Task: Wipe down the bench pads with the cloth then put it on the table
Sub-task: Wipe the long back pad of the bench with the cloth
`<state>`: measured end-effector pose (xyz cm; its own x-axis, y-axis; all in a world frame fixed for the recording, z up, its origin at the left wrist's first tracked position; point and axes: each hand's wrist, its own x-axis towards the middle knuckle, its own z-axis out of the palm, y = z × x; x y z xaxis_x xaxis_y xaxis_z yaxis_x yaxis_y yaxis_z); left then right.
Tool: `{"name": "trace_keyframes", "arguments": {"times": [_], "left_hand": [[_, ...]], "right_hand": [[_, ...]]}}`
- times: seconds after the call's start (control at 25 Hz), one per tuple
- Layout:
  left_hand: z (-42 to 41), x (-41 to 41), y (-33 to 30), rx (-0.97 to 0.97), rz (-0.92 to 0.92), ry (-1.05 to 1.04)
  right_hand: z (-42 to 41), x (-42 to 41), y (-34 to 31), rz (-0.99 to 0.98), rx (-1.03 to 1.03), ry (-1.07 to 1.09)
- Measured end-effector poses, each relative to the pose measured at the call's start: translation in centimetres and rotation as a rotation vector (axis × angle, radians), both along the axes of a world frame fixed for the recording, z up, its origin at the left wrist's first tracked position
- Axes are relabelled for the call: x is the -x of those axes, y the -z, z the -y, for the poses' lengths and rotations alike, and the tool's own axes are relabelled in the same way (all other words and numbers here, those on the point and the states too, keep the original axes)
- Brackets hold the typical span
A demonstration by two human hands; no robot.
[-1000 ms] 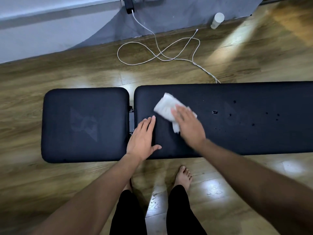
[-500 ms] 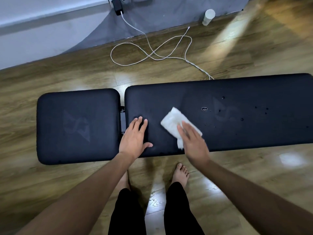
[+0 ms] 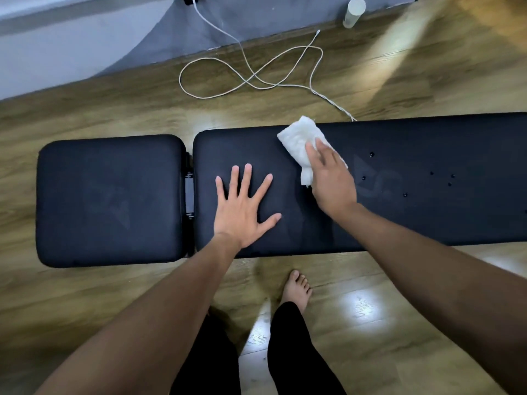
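Observation:
A black bench lies across the wooden floor in two pads: a short pad (image 3: pixel 111 201) on the left and a long pad (image 3: pixel 427 218) on the right. On the long pad's far edge lies a crumpled white cloth (image 3: pixel 299 138). My right hand (image 3: pixel 330 178) presses on the cloth with straight fingers. To its left, my left hand (image 3: pixel 242 206) rests flat on the long pad, fingers spread. Several small water droplets (image 3: pixel 370 154) dot the long pad to the right of the cloth.
A white charging cable (image 3: pixel 251 75) loops on the floor behind the bench, up to a plug at the wall. A white cylindrical bottle (image 3: pixel 353 12) stands near the grey wall covering. My bare foot (image 3: pixel 296 289) stands on the floor in front of the bench.
My right hand has pushed the cloth from the long pad's near side up to its far edge. My left hand has shifted right along the pad and spread its fingers.

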<state>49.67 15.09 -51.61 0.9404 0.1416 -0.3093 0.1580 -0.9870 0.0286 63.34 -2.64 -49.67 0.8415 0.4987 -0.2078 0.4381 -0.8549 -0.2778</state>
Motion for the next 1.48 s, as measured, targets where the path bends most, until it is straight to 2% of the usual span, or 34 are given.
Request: {"name": "trace_keyframes", "arguments": {"times": [0.2, 0.32, 0.44, 0.64, 0.72, 0.88, 1.0, 1.08, 1.48], "left_hand": [[-0.1, 0.5, 1.2, -0.003, 0.115, 0.006], [-0.1, 0.7, 2.3, -0.002, 0.182, 0.000], [-0.3, 0.8, 2.6, -0.011, 0.217, 0.017], [-0.4, 0.7, 2.6, -0.001, 0.229, 0.016], [-1.2, 0.7, 2.1, 0.038, 0.239, 0.019], [-2.8, 1.3, 2.7, 0.024, 0.262, 0.057], [-2.6, 1.0, 3.3, 0.004, 0.259, 0.030], [-2.6, 1.2, 3.4, 0.003, 0.252, 0.031], [-2.9, 1.0, 3.0, 0.047, 0.237, 0.031]], "right_hand": [[4.9, 9.2, 0.0, -0.043, -0.049, 0.009], [6.7, 12.3, 0.6, 0.001, -0.060, 0.000], [5.9, 9.9, 0.7, 0.055, -0.063, -0.021], [1.1, 0.0, 0.8, 0.072, -0.041, 0.005], [0.5, -0.4, 0.7, 0.059, -0.034, 0.000], [1.7, 7.2, -0.1, 0.026, -0.082, 0.082], [2.8, 13.3, 0.2, 0.057, -0.107, 0.042], [3.1, 14.7, 0.4, 0.047, -0.121, 0.006], [-4.0, 3.4, 0.9, 0.024, -0.103, 0.070]]}}
